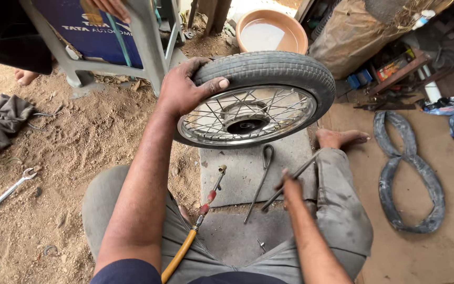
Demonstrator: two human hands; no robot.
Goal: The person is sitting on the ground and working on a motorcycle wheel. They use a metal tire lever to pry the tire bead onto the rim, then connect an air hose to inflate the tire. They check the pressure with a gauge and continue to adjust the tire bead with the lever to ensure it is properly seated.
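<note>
Gripping spoked wheel tyre under left hand fingers, right hand fingers pinching tyre lever

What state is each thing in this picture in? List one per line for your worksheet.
Left hand: gripping the tyre's edge.
Wheel: tilted, raised off the slab, tyre on the rim.
Right hand: holding a metal lever.
Metal lever: lifted, slanted.
Second lever: lying on the slab.
Air hose: lying loose, unconnected.
Inner tube: limp, twisted on the floor.
Basin: holds water.
Spanner: lying on sand.
</note>
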